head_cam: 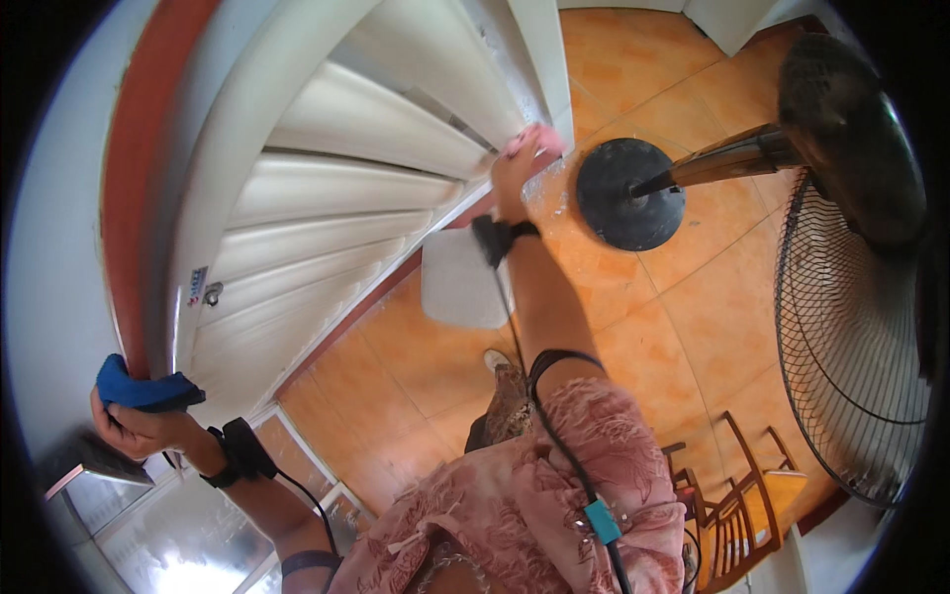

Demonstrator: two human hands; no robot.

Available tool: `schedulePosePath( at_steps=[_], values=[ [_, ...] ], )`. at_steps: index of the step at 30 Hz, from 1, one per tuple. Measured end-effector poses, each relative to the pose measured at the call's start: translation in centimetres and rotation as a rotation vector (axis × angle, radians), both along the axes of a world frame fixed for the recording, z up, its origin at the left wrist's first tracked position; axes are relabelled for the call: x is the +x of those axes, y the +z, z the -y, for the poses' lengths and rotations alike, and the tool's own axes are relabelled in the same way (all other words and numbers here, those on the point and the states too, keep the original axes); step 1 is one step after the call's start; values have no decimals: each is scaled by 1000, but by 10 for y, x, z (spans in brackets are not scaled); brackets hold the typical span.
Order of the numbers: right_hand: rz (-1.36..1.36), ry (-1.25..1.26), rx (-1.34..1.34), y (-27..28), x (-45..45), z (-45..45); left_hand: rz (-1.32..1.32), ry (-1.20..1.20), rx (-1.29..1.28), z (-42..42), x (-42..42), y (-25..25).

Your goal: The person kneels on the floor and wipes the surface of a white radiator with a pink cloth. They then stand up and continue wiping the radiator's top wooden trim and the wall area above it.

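Observation:
My left hand (145, 431), at the far left, is closed around a folded blue cloth (141, 386) by the end of a red-brown strip (148, 134) and the near top corner of a white framed, ribbed panel (349, 178). Farther out, my right hand (512, 178) presses a pink cloth (548, 139) at the panel's far lower edge, close to the floor. Its fingers partly cover the cloth. A small metal lock (213, 294) and a sticker with writing (197, 286) sit on the panel's frame.
A pedestal fan's black round base (616, 215) stands right of my right hand; its wire cage (846, 349) fills the right side. A pale grey mat or board (464, 282) lies on the orange tiled floor (401, 371). A wooden chair (742, 512) is at lower right. Cables run along both arms.

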State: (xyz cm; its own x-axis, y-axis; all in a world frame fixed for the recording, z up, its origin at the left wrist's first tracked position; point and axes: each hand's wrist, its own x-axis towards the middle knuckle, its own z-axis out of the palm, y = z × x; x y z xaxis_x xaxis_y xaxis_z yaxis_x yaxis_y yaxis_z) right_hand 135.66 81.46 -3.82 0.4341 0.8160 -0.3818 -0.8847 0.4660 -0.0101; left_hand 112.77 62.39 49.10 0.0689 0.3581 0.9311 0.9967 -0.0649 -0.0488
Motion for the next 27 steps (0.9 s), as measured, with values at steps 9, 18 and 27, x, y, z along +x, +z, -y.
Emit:
schedulePosePath(
  at_steps=[9,18,27],
  values=[
    [641,453,-438,106,-94,105,-110,63,44,13,-27,1],
    [1113,424,-559,-28,-62,77,-195,102,108,24,-41,0],
    [1503,1104,69,-4,-167,208,-76,-56,123,-1,-13,-1]
  ],
)
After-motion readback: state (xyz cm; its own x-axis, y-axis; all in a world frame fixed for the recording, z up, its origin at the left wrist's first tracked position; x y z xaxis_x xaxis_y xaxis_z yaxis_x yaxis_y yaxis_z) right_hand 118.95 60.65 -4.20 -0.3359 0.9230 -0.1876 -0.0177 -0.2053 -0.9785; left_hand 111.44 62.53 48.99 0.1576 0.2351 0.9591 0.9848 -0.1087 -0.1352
